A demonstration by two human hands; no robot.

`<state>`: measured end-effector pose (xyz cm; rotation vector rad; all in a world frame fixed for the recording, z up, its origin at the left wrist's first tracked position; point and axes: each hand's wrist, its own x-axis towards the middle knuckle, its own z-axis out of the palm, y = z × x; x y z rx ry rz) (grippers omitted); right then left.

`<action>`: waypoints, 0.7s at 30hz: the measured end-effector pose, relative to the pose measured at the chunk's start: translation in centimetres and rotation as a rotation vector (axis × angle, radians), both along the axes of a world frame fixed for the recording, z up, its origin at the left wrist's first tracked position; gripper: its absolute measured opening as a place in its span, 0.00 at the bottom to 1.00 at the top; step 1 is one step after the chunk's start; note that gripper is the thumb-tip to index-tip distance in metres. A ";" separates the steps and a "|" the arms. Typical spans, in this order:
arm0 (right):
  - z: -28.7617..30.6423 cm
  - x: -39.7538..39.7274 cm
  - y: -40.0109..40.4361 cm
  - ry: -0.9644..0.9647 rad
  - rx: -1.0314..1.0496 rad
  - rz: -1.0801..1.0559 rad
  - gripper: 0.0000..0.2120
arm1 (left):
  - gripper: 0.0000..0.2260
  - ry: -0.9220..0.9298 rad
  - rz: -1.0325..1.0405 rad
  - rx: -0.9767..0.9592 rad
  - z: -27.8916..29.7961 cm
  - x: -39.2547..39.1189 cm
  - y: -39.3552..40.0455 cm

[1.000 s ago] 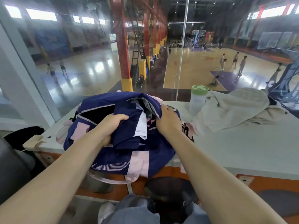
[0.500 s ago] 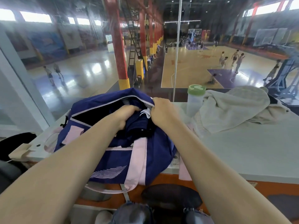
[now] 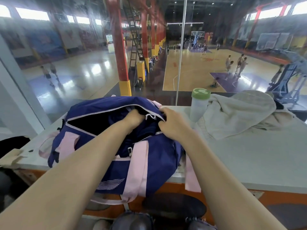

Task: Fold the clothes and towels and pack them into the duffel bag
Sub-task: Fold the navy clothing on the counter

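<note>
We are mid-packing. The navy and pink duffel bag (image 3: 116, 156) sits on the near edge of the grey worktop (image 3: 249, 156), zip open, its front hanging over the edge. Our left hand (image 3: 134, 116) is pushed down into the opening onto a dark navy garment (image 3: 146, 130); its fingers are buried in cloth, so we cannot tell how they lie. Our right hand (image 3: 172, 121) pinches the far lip of the opening by a white drawcord (image 3: 150, 116), fingers curled on the fabric.

Judged done: at least one dark garment inside the bag. Left: the beige towel (image 3: 240, 113), lying unfolded in a heap on the worktop to the right, just beside a green-lidded bottle (image 3: 199, 105). We cannot see the bag's deeper contents.
</note>
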<state>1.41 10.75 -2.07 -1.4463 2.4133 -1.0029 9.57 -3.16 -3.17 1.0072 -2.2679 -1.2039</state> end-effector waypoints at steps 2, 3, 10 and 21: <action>-0.2 0.0 0.3 -0.063 0.005 0.016 0.23 | 0.11 -0.057 -0.012 -0.252 -0.2 0.5 0.1; -0.2 -0.1 0.5 -0.090 -0.008 0.015 0.24 | 0.12 -0.091 0.024 -0.401 -0.5 0.8 -0.2; 0.1 0.2 0.8 0.041 -0.105 -0.087 0.02 | 0.14 -0.068 -0.171 -0.687 -1.3 2.2 2.0; 1.2 1.0 0.4 -0.098 -0.167 -0.032 0.04 | 0.16 -0.404 -0.330 -0.301 -0.4 -0.3 3.0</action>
